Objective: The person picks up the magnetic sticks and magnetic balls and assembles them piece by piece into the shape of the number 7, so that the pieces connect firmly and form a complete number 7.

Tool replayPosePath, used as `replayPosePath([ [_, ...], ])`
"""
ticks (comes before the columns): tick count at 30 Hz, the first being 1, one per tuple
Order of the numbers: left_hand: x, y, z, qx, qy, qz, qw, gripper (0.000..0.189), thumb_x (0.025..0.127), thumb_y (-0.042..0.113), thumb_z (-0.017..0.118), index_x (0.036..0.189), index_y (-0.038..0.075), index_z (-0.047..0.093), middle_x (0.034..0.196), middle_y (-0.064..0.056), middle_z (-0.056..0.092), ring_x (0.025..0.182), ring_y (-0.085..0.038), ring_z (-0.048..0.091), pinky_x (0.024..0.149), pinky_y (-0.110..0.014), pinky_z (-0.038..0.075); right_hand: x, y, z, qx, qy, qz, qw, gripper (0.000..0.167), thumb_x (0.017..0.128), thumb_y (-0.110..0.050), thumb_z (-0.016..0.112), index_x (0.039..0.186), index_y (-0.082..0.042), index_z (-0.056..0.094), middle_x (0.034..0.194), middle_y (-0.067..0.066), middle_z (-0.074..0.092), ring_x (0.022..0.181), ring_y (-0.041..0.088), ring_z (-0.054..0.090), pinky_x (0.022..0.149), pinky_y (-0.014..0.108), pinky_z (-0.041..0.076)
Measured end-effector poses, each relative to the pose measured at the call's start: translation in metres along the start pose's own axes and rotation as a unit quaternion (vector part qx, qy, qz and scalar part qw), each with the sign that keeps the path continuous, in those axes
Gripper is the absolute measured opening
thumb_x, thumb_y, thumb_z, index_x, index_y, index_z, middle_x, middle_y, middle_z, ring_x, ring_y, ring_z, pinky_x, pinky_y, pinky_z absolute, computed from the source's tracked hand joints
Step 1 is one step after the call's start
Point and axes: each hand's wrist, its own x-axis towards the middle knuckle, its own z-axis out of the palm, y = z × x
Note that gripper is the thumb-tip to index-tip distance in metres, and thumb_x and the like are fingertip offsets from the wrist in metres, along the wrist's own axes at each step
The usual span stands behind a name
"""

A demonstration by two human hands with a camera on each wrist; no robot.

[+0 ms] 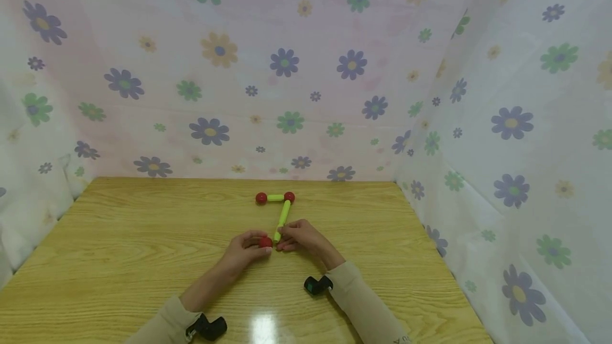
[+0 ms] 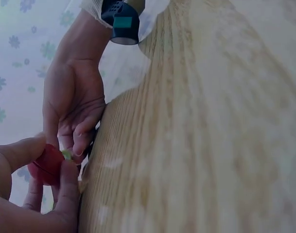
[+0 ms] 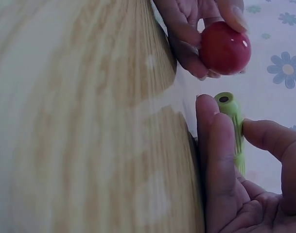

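Observation:
My left hand [image 1: 241, 255] holds a glossy red ball [image 3: 225, 47] between thumb and fingers, just left of the near end of a yellow-green rod [image 1: 284, 214]. That rod's near part is pinched by my right hand [image 1: 303, 238]. Its near end, with a dark round spot [image 3: 224, 99], points toward the held ball in the right wrist view; a small gap separates them. At the rod's far end sits a second red ball [image 1: 289, 197]. From there a shorter-looking yellow-green rod [image 1: 275, 198] runs left to a third red ball [image 1: 261, 198].
The wooden table [image 1: 143, 227] spreads around both hands. A flower-patterned cloth [image 1: 248, 115] hangs behind it and along both sides. Black cameras are strapped at the left wrist [image 1: 209, 328] and the right wrist [image 1: 316, 285].

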Motion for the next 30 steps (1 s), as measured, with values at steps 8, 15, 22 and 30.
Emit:
replayPosePath([
  [8,0.0,0.0,0.005,0.033,0.009,0.007,0.9994,0.047,0.088,0.007,0.08,0.128,-0.007,0.06,0.122,-0.018,0.063,0.101,-0.018,0.067,0.078,-0.025,0.055,0.002,-0.002,0.0,0.001,-0.006,0.002,1.0,0.032,0.103,-0.026,0.061,0.107,0.004,0.071,0.081,0.008,0.075,0.072,0.013,0.074,0.067,0.024,0.061],
  [15,0.0,0.001,0.009,0.047,0.035,0.0,0.9983,0.043,0.087,0.006,0.081,0.124,-0.005,0.063,0.118,-0.017,0.066,0.098,-0.019,0.067,0.077,-0.028,0.054,0.003,-0.003,-0.001,-0.006,-0.001,0.004,1.0,0.035,0.103,-0.026,0.061,0.113,0.007,0.069,0.09,0.014,0.077,0.076,0.012,0.074,0.072,0.025,0.061],
  [22,0.0,0.005,0.015,0.056,0.057,-0.007,0.9968,0.043,0.085,0.006,0.082,0.122,-0.006,0.064,0.114,-0.018,0.067,0.095,-0.019,0.067,0.076,-0.029,0.055,0.005,-0.005,-0.003,0.006,-0.004,0.013,0.9999,0.035,0.102,-0.026,0.062,0.116,0.006,0.069,0.088,0.01,0.076,0.077,0.012,0.074,0.073,0.024,0.061],
  [30,0.001,0.006,0.016,0.049,0.068,-0.009,0.9964,0.046,0.084,0.01,0.084,0.122,-0.007,0.063,0.11,-0.017,0.068,0.094,-0.019,0.067,0.074,-0.026,0.056,0.004,-0.006,-0.001,0.007,-0.001,0.015,0.9999,0.034,0.102,-0.026,0.062,0.115,0.005,0.069,0.086,0.008,0.074,0.076,0.011,0.074,0.072,0.024,0.061],
])
